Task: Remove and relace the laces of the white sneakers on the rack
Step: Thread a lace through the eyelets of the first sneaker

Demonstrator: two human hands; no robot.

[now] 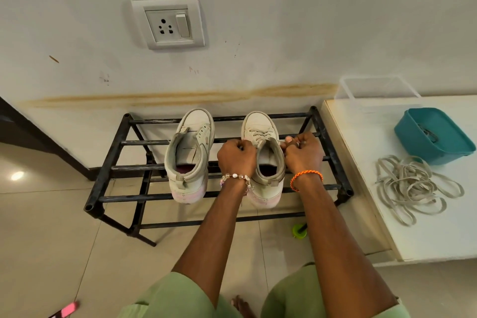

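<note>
Two white sneakers stand side by side on the top bars of the black metal rack [108, 168], toes toward the wall. The left sneaker [189, 155] carries no lace; its eyelets are bare and its tongue lies exposed. The right sneaker [263, 157], nearer the rack's right end, has a lace crossed through the lower eyelets toward the toe. The left hand [237, 155] is closed at the left side of this sneaker's collar, fingers curled; it appears to grip a lace end, though the lace itself is hidden inside the fist. The right hand [303, 153] is closed at the right side of the collar, thumb and fingers pinching what looks like the other lace end. The step in hand is judged to be work on the upper eyelets of the right sneaker; whether the lace is being drawn tight or worked out cannot be told. A loose lace pile [413, 188] lies on the white counter [361, 227] to the right, near its front edge, just in front of a teal tub [436, 134]. The next move calls for even tension on both ends while the sneaker stays seated on the bars.
</note>
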